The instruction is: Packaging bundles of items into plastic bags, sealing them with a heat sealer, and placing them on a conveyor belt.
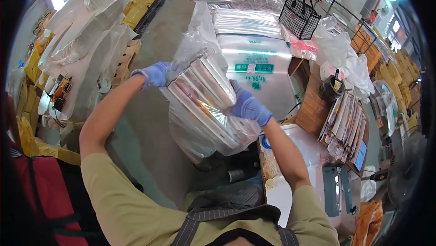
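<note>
In front of my body I hold up a large clear plastic bag [181, 139] with several shiny bundles of flat plastic packets [200, 91] inside it. At its left side, my left hand [156, 74], in a blue-violet glove, is closed on the bag's edge. My right hand [249, 104], gloved alike, grips the right side of the bundles, its fingertips partly hidden by the film. Above the bundles, the bag's loose upper part [204, 28] stands up, crumpled. The load is tilted.
Beyond my right hand lies a stack of clear plastic sheets [268, 75] with green print. A checked tote bag [299, 16] stands behind it. Rightward are a black cup [330, 89], packet bundles [344, 128], a phone [361, 156] and a grey-green sealing device [336, 189]. Wrapped stacks [86, 41] line the left.
</note>
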Tool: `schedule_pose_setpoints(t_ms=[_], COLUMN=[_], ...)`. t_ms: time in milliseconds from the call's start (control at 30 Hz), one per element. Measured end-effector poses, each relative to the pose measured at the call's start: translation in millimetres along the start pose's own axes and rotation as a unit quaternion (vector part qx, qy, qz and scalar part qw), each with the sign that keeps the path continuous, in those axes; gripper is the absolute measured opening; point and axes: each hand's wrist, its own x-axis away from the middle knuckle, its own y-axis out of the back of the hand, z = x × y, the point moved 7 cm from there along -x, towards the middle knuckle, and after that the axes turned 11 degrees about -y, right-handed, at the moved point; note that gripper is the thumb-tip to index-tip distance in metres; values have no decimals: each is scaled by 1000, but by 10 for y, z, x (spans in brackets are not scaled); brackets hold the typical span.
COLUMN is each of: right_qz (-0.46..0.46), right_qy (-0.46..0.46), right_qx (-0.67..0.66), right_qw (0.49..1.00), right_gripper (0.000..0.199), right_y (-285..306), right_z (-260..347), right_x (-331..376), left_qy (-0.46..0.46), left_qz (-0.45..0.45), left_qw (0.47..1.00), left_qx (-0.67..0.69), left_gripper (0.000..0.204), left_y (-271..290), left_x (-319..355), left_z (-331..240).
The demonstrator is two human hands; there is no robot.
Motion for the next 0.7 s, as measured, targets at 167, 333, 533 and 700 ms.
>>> schedule_pose_setpoints(t_ms=[167,333,533,700], right_qz=[134,-68,-212,-513], right_qy=[-85,-95,126,-101], right_qx=[159,163,-52,-42], right_qw=[974,980,968,851], right_gripper=[62,46,41,29], right_y=[-263,-793,-207,552], right_z=[495,-318,45,-910], right_x=[-325,-906,380,2934], left_qy=[168,106,-42,-243], left_qz=[108,-41,-238,-308], left_qw=[978,993,947,920], left_qx=[-64,-16,-210,-20], left_gripper=[58,47,54,20], left_y=[333,470,447,-1223], left_x=[229,-132,-237,-477], left_z=[-139,-271,-633,-2598])
